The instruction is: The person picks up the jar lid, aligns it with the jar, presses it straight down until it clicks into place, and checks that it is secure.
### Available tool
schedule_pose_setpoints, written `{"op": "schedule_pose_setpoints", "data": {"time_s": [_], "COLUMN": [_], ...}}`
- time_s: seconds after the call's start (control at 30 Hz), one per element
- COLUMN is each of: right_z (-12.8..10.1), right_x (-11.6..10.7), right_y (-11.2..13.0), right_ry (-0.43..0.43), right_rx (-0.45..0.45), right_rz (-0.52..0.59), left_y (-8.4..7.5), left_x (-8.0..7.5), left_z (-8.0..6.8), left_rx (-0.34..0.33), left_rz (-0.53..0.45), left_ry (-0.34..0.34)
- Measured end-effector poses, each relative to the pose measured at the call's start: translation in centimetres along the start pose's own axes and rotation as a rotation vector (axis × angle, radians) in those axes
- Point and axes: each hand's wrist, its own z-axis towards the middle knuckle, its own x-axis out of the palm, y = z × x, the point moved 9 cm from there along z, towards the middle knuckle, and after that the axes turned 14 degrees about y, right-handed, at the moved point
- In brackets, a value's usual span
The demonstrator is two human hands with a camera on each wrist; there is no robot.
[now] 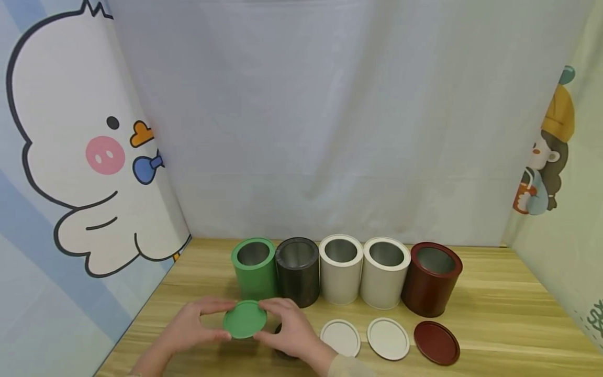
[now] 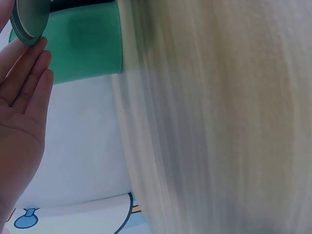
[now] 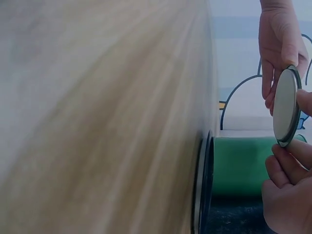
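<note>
Hands meet over the front of the wooden table [image 1: 494, 324], both on one green lid [image 1: 244, 319]. The left hand [image 1: 195, 327] takes the lid's left edge with its fingers [image 2: 29, 73] only lightly bent, their tips against the rim, while the right hand [image 1: 289, 331] pinches the right edge, fingers [image 3: 285, 165] curled beneath and thumb on top. The lid is lifted off the table, roughly level, just in front of the green can [image 1: 254, 268], whose mouth is open. That can begins a row at the back of the table: a black can [image 1: 298, 271] touching it, then two white cans [image 1: 341, 268] [image 1: 385, 272] and a dark red can [image 1: 433, 278], all upright and uncovered. In front of the row lie two white lids [image 1: 341, 337] [image 1: 388, 338] and a dark red lid [image 1: 436, 343], each flat on the table before its own can. A black lid [image 3: 204, 190] lies flat under the right hand, mostly hidden in the head view. A pale curtain hangs behind, with cartoon panels at either side.
</note>
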Motion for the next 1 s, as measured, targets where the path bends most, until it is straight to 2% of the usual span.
{"op": "schedule_pose_setpoints", "data": {"time_s": [0.33, 0.57, 0.8, 1.0], "right_z": [-0.3, -0.4, 0.1, 0.6], "right_x": [-1.2, -2.7, -4.2, -5.4], "right_y": [0.5, 1.4, 1.9, 2.4], "right_ry": [-0.043, -0.101, -0.109, -0.126], "right_rx": [-0.048, -0.114, -0.124, -0.152], "right_rz": [0.039, -0.004, -0.025, -0.074], "left_y": [-0.7, -1.7, -2.3, -3.0], "left_x": [-0.7, -1.3, -2.0, -2.8], "left_z": [0.5, 0.9, 1.5, 2.1], "left_rx": [-0.026, 0.036, 0.024, 0.062], "left_rz": [-0.029, 0.002, -0.008, -0.005], "left_ry": [-0.022, -0.084, -0.120, -0.153]}}
